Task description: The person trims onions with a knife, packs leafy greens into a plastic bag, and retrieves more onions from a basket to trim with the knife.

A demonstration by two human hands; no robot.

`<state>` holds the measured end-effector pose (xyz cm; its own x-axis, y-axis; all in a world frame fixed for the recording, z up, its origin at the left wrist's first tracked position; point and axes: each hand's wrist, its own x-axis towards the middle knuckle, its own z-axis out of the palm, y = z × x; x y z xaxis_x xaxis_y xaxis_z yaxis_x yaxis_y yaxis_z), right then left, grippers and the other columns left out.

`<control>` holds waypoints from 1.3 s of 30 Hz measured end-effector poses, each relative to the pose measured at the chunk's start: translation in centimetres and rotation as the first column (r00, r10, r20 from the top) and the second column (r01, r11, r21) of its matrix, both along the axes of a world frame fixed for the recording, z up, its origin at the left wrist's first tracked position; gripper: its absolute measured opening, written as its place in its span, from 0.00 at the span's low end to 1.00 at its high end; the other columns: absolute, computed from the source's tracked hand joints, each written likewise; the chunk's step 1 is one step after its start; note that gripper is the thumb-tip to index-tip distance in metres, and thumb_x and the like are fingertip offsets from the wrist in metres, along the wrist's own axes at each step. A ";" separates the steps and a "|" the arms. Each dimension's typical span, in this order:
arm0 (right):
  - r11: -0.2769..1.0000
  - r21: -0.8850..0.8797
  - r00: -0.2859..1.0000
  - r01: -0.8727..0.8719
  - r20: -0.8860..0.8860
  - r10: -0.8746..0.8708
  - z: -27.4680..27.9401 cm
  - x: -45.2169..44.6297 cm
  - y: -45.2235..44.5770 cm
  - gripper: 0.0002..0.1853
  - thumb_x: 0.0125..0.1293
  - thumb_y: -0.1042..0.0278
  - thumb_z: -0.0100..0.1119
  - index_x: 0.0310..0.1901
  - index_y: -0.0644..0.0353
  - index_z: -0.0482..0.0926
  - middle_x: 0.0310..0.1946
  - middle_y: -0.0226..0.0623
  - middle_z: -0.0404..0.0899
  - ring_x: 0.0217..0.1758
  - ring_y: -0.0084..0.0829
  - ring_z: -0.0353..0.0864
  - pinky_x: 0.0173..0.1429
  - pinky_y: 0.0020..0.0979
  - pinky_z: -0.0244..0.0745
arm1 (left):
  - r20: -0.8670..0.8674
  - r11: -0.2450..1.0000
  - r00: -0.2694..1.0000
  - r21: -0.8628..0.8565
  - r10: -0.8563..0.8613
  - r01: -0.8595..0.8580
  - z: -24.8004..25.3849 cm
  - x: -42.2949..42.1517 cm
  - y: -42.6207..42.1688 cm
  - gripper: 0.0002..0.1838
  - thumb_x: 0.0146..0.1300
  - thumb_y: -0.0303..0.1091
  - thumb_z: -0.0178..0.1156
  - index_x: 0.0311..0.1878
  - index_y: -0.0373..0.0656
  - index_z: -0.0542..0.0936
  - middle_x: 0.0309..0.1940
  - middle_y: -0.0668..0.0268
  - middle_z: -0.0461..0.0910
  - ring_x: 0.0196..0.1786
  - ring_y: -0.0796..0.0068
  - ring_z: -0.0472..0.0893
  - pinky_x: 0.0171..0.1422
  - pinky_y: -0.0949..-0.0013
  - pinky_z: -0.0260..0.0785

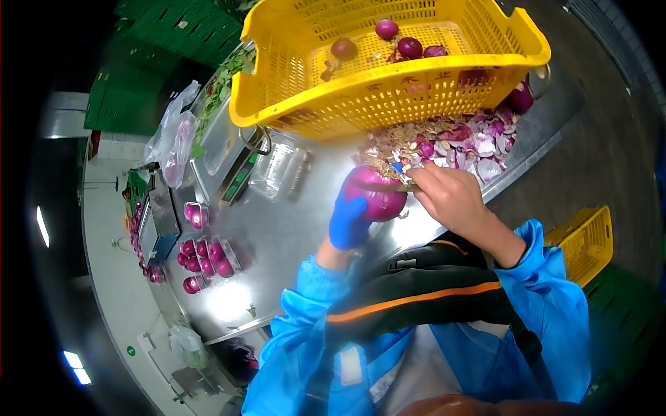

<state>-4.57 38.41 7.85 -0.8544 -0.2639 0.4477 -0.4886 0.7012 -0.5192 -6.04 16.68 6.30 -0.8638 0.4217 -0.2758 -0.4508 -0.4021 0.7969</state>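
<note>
My left hand [349,216], in a blue glove, holds a large purple onion [385,202] with its root end up. My right hand [451,197] is bare and closed round a knife [388,186], whose blade lies against the top of the onion near the dry roots. A bit of blue shows at the knife beside my right fingers. Just beyond both hands lies a heap of onion skins and root trimmings [485,148] on the metal table [277,229].
A yellow crate [388,78] with several onions stands behind the peelings. Packed onions [208,258] sit at the left, near a scale [241,177] and clear plastic trays [279,168]. Another yellow crate [590,243] is at the lower right, beside green crates.
</note>
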 end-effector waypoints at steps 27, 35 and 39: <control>0.920 -0.373 0.970 0.121 0.241 -0.030 -3.4 -0.3 0.5 0.26 0.57 0.69 0.67 0.60 0.57 0.76 0.40 0.44 0.83 0.35 0.37 0.85 0.38 0.34 0.79 | -0.388 0.920 0.921 -0.370 -0.031 -0.125 -1.4 -1.6 1.2 0.48 0.60 0.54 0.67 0.75 0.42 0.53 0.66 0.55 0.67 0.64 0.57 0.74 0.64 0.55 0.73; 0.501 -0.844 0.736 0.191 0.461 0.496 -4.9 -1.5 1.2 0.30 0.72 0.46 0.54 0.66 0.59 0.67 0.50 0.41 0.79 0.42 0.27 0.80 0.40 0.28 0.76 | 0.043 0.853 0.911 -0.336 -0.409 0.399 1.1 -2.9 -0.7 0.55 0.57 0.56 0.68 0.79 0.46 0.48 0.64 0.57 0.70 0.60 0.63 0.78 0.54 0.64 0.77; 0.087 -0.827 0.443 0.555 0.382 0.811 -5.9 -0.6 -0.5 0.25 0.80 0.46 0.35 0.61 0.58 0.68 0.30 0.29 0.73 0.20 0.17 0.65 0.22 0.21 0.62 | -0.416 0.916 0.885 -0.399 -0.212 0.032 -2.1 -1.8 1.2 0.59 0.49 0.42 0.77 0.77 0.40 0.48 0.69 0.55 0.65 0.72 0.58 0.66 0.73 0.57 0.62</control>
